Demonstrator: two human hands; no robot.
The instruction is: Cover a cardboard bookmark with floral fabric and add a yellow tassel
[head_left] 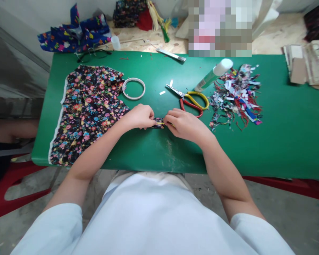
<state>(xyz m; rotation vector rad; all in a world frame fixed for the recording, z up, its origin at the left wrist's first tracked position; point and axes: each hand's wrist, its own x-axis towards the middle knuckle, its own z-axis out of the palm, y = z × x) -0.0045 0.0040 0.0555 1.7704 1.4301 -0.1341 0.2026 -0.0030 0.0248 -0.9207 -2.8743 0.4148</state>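
Observation:
Between my two hands lies a small strip of dark floral fabric [158,126] with a thin yellow line along it, low over the green table. My left hand [141,116] has its fingers closed on the strip's left part. At its right end my right hand [181,122] pinches it, the fingertips partly hidden. Scissors [184,95] with one yellow and one red handle rest just beyond my right hand. A larger piece of black floral fabric [86,106] with a white edge spreads to the left, and a roll of narrow tape [133,98] touches its right side.
A white-capped glue stick [214,75] stands near a heap of fabric scraps [240,94]. Farther back on the green table [287,134] lie a utility knife [171,55] and eyeglasses [93,54]. Blue patterned fabric [77,35] and card pieces [299,65] sit at the back corners.

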